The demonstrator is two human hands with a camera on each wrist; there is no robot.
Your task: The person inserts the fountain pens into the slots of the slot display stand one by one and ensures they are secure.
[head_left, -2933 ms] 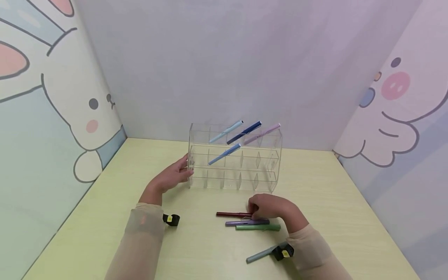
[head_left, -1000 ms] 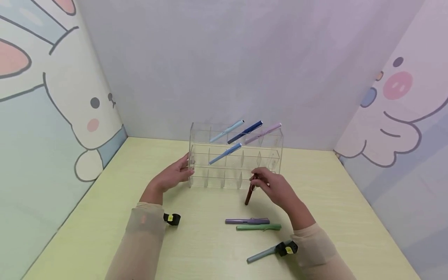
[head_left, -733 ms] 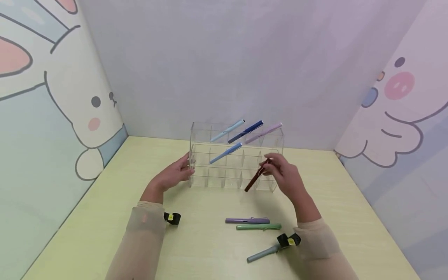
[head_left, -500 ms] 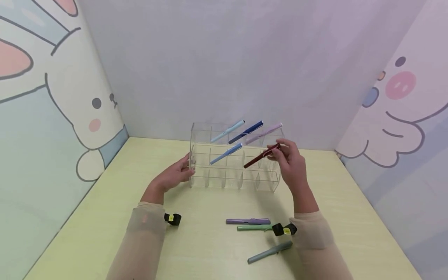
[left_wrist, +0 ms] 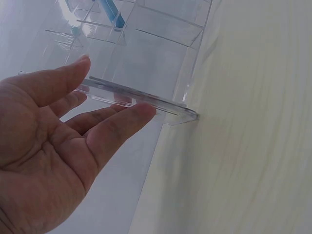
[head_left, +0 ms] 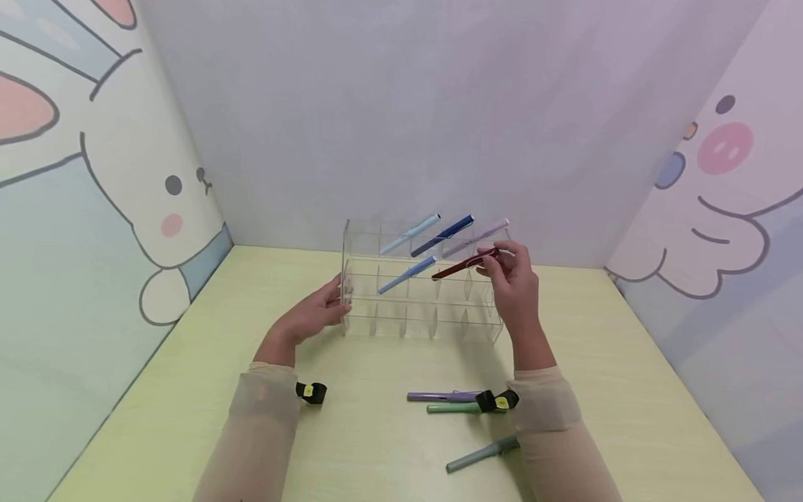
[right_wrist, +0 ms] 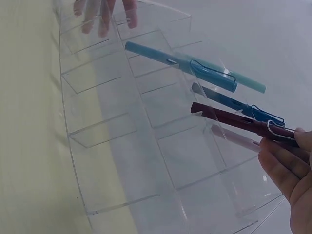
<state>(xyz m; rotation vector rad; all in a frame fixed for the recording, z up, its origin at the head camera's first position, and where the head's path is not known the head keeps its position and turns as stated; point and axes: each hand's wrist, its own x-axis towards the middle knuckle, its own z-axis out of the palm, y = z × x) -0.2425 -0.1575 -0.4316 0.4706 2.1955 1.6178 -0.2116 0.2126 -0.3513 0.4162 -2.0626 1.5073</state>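
My right hand (head_left: 516,282) pinches a dark red pen (head_left: 461,267) near its clip end, between thumb and fingers. The pen slants over the middle tier of a clear acrylic pen rack (head_left: 420,319), its free end pointing left. Right of a blue pen (head_left: 408,275) in that tier, the red one overlaps the dividers in the right wrist view. Light blue (head_left: 410,235), navy (head_left: 444,236) and lilac (head_left: 477,237) pens lean in the top tier. Fingers extended, my left hand (head_left: 314,314) touches the rack's left side panel (left_wrist: 141,95).
On the table in front of the rack lie a purple pen (head_left: 442,397), a green pen (head_left: 453,408) and a grey-green pen (head_left: 479,454), partly covered by the right wrist's camera and sleeve. A plain backdrop (head_left: 401,125) rises behind the rack.
My right hand has picked the dark red pen off the table, carried it up to the rack and tipped it flatter over the middle tier. My left hand stays at the rack's side.
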